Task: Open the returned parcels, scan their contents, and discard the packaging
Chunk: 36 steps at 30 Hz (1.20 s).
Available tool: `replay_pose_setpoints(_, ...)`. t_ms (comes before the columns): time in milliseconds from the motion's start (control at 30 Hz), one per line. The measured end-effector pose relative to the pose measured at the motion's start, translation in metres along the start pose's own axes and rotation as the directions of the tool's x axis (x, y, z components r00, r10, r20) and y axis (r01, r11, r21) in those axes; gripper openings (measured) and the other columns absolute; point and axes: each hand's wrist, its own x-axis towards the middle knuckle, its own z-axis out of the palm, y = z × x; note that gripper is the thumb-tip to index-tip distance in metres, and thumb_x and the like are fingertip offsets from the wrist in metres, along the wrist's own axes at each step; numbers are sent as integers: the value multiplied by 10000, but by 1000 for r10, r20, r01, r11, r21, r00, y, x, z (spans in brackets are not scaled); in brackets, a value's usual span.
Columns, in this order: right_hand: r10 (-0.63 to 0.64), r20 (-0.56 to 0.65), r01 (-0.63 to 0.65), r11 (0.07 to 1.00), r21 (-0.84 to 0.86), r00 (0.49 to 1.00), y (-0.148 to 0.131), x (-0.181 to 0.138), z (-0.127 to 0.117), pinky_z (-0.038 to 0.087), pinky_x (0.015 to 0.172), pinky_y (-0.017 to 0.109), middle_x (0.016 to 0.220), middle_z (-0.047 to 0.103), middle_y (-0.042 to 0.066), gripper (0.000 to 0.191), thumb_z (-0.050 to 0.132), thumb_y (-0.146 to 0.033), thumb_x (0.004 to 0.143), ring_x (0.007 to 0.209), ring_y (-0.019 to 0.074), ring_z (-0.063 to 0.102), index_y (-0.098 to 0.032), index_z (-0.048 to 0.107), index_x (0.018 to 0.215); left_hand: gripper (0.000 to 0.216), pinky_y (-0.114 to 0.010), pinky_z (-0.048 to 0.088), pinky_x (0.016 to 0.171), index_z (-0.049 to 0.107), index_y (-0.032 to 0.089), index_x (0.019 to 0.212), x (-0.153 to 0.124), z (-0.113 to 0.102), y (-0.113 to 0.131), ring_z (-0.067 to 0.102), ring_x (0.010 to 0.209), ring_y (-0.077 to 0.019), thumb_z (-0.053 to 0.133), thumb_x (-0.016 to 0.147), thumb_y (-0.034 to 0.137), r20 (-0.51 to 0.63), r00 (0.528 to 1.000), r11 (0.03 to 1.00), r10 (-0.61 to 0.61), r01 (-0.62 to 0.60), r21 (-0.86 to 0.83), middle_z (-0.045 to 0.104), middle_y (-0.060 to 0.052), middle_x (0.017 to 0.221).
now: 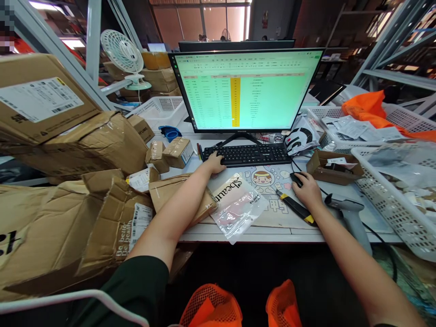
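Note:
My left hand (215,163) rests on the left end of a black keyboard (255,155), its fingers reaching onto the keys. On the right, my right hand (308,188) lies over a black computer mouse (297,179), with its fingers around it. Behind the keyboard stands a monitor (248,91) showing a spreadsheet with one yellow column. Between my arms lies a clear zip bag (240,209) with black lettering. A yellow and black utility knife (295,208) sits just left of my right wrist. Under my left forearm is a flat cardboard box (204,206).
Cardboard boxes (112,141) pile up along the left side. White baskets (391,195) with plastic packets line the right, near a small open carton (334,170). A grey barcode scanner (352,218) stands by my right forearm. A fan (122,52) is at the back left.

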Motion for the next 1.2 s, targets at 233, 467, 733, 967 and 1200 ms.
replay_pose_setpoints(233,-42,20,41,997,59,999,1,0,0,546,1155,552,1403,686,182,480,588,-396,914,1298,364,661,-168,802,1278,779,-394,293,1361,491,166,1655,1,1,-1,242,1686,-377,684,951,438,2,1000,1000,-1,1,2,173,-191,1825)
replay_pose_setpoints(467,-55,28,52,995,89,998,2,-1,1,553,1146,553,1401,691,179,478,593,-433,917,1294,364,666,-176,810,1256,782,-372,300,1353,466,156,1671,-2,-2,2,219,1695,-361,658,970,445,20,1000,1000,-13,13,22,175,-196,1823)
replay_pose_setpoints(733,-27,42,25,999,43,999,-2,-1,-1,558,1142,546,1428,683,169,481,592,-408,898,1283,368,674,-180,813,1259,692,-566,298,1341,543,165,1618,-22,-17,21,206,1682,-425,617,989,444,-47,999,992,7,-1,124,269,-207,1792)
replay_pose_setpoints(967,1,46,-5,997,72,999,-11,1,-11,539,1168,525,1436,681,199,543,602,-414,892,1308,365,665,-137,786,1322,604,-424,581,1010,850,122,1152,-34,-16,61,726,1150,-405,734,857,637,215,969,970,119,-160,184,790,-211,1181)
replay_pose_setpoints(1200,62,-14,-60,990,130,998,-15,4,-15,497,1212,512,1378,705,203,447,564,-364,909,1325,336,651,-143,802,1216,457,-352,572,901,848,189,923,-31,0,63,746,1030,-354,866,630,539,362,915,970,178,-225,93,822,-137,1016)
